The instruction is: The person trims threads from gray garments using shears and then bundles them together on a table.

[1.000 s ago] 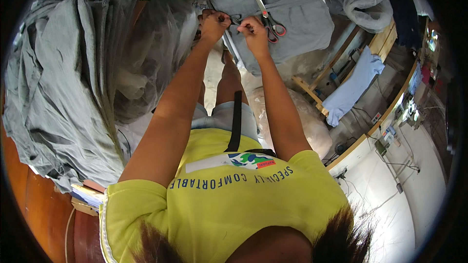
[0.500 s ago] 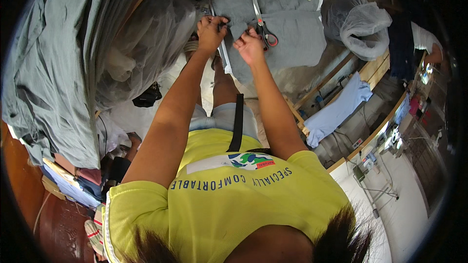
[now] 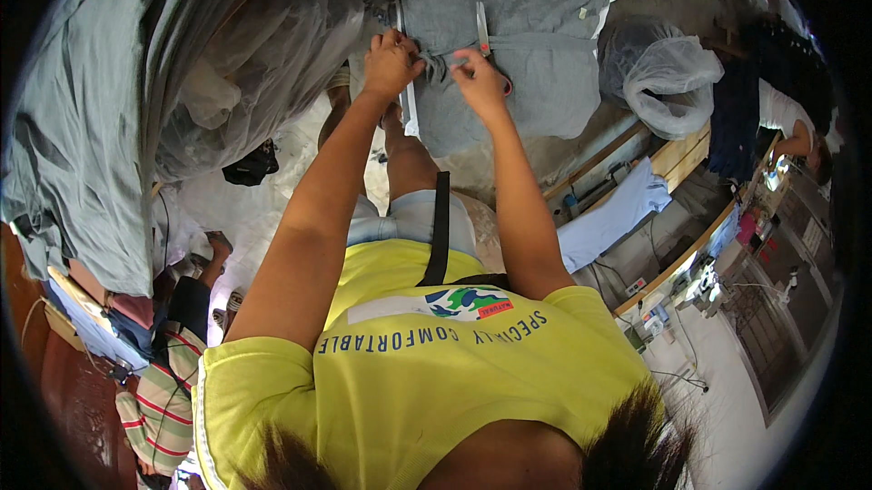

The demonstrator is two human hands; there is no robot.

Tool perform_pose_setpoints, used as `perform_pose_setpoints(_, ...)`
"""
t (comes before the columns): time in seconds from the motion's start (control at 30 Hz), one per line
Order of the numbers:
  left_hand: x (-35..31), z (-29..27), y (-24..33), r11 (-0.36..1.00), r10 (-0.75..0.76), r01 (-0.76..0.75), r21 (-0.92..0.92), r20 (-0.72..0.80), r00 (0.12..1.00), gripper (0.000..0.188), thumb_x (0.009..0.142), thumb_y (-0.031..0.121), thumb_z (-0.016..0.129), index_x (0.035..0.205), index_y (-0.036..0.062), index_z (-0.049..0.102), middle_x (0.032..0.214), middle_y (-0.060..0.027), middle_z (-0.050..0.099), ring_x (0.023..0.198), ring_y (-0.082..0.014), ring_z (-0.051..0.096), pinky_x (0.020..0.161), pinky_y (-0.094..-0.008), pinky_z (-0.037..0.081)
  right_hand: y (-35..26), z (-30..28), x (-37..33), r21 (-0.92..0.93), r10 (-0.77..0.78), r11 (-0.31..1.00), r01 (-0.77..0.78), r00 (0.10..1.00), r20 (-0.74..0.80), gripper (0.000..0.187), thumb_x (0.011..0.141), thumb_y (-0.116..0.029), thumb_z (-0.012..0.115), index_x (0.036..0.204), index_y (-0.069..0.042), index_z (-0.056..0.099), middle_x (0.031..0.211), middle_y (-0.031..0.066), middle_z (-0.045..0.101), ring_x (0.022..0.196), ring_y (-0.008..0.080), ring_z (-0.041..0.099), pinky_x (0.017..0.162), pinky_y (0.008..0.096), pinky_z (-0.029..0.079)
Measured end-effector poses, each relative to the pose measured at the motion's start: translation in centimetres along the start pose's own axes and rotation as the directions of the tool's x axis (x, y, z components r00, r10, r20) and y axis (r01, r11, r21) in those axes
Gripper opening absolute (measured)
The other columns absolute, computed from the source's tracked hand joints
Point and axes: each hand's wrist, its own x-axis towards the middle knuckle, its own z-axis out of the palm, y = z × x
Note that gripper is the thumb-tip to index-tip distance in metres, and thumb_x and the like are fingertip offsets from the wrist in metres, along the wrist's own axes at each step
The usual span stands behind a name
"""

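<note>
A grey cloth panel lies spread out at the top, with a white strip along its left edge. My left hand is at that edge, fingers curled down and closed on the cloth. Small folds bunch between my hands. My right hand hovers over the cloth with bent fingers, thumb and forefinger toward the left hand; whatever they pinch, if anything, is too small to make out. Scissors lie on the cloth, blades pointing away, their handles mostly hidden behind my right hand.
Grey fabric hangs in layers at the left, beside clear plastic sheeting. A clear plastic bag stands at the right. Light blue cloth lies on a wooden bench. Another person sits far right; someone in stripes is lower left.
My right hand has shifted slightly right and away from the cloth's folds, now covering the scissors' handles. My left hand stays at the edge. The view has swung a little, showing more of the striped person.
</note>
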Motion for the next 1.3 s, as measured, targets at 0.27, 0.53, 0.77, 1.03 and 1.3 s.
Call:
perform_pose_setpoints(0.27, -3.9, -0.7, -14.2, 0.165, -0.483, 0.299, -0.94, 0.187, 0.855, 0.043, 0.078, 0.031, 0.064, 0.114, 0.0075, 0.057, 0.116, -0.0065, 0.053, 0.109, -0.0175, 0.048, 0.088, -0.0309, 0.038, 0.4, -1.1, 0.9, -0.54, -0.183, 0.84, -0.06, 0.904, -0.385, 0.063, 0.074, -0.014, 0.064, 0.131, -0.016, 0.039, 0.125, 0.014, 0.039, 0.117, 0.0383, 0.037, 0.09, 0.0511, 0.036)
perform_pose_setpoints(0.53, -12.7, -3.0, -17.7, 0.136, -0.727, 0.569, -0.811, 0.309, 0.614, 0.04, 0.077, 0.045, 0.064, 0.1, 0.0121, 0.057, 0.083, -0.0005, 0.054, 0.075, -0.0137, 0.05, 0.07, -0.0323, 0.038, 1.2, -3.1, 0.6, -0.597, -0.12, 0.8, -0.055, 0.961, -0.25, 0.051, 0.075, -0.009, 0.058, 0.122, -0.009, 0.039, 0.109, 0.0139, 0.045, 0.106, 0.0361, 0.047, 0.086, 0.0486, 0.041)
perform_pose_setpoints(0.77, -17.7, -4.3, -10.2, 0.783, -0.481, 0.456, -0.423, 0.053, 0.875, 0.028, 0.084, 0.027, 0.059, 0.074, 0.0012, 0.058, 0.063, -0.0091, 0.059, 0.061, -0.0157, 0.054, 0.062, -0.0324, 0.045, -1.0, -3.3, 2.5, -0.525, -0.089, 0.851, 0.021, 0.991, -0.104, 0.057, 0.073, -0.008, 0.059, 0.125, -0.006, 0.036, 0.115, 0.0194, 0.043, 0.1, 0.0408, 0.051, 0.083, 0.0463, 0.044)
perform_pose_setpoints(1.03, -16.1, -11.0, -3.2, 0.778, 0.057, 0.142, -0.612, 0.294, 0.954, 0.012, 0.08, 0.013, 0.06, 0.087, 0.0051, 0.064, 0.082, -0.0073, 0.066, 0.076, -0.0163, 0.062, 0.07, -0.029, 0.048, -14.1, -3.6, -4.1, 0.066, -0.513, 0.854, 0.516, 0.813, 0.274, 0.079, 0.072, 0.001, 0.051, 0.143, -0.014, 0.019, 0.091, 0.0116, 0.054, 0.082, 0.0271, 0.055, 0.077, 0.0344, 0.045)
perform_pose_setpoints(1.3, -20.8, -39.6, 15.2, 0.121, 0.921, -0.618, -0.777, -0.144, 0.362, 0.025, 0.087, 0.021, 0.06, 0.102, 0.0021, 0.057, 0.096, -0.0102, 0.052, 0.098, -0.0284, 0.049, 0.088, -0.0374, 0.038, -39.6, -4.7, 1.5, 0.211, -0.773, 0.625, 0.752, 0.633, 0.034, 0.078, 0.071, 0.0, 0.054, 0.141, -0.005, 0.021, 0.088, 0.006, 0.054, 0.075, 0.0144, 0.051, 0.073, 0.0263, 0.044)
